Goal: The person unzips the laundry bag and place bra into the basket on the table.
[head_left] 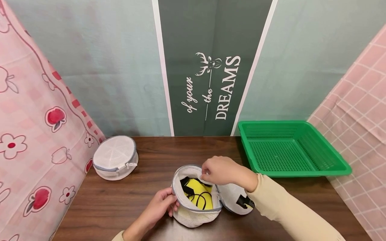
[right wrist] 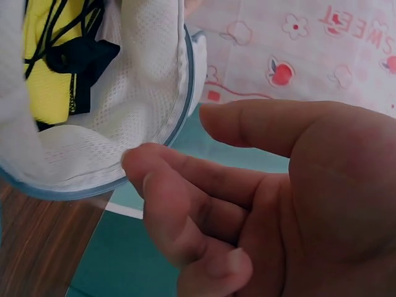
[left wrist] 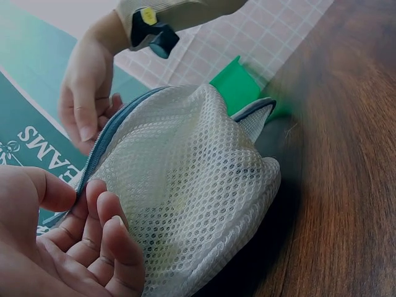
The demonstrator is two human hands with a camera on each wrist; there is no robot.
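From here I see the left hand [head_left: 164,202] pinching the rim of the open mesh bag [head_left: 194,219] on the table [head_left: 153,170], 1 yellow-and-black bundle [head_left: 195,187] inside; the right hand [head_left: 223,171], fingers loosely bent, thumb apart, is at the far rim.

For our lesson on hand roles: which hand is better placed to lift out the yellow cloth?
Probably the right hand: empty, close to the open bag; the left hand pinches the rim.

Passage left, obstacles right

Bare table [head_left: 150,177] lies between the closed mesh bag [head_left: 114,154] and the open bag [head_left: 196,219]; the turned-back lid [head_left: 230,199], right sleeve [head_left: 280,197] and green basket [head_left: 301,173] crowd the right side.
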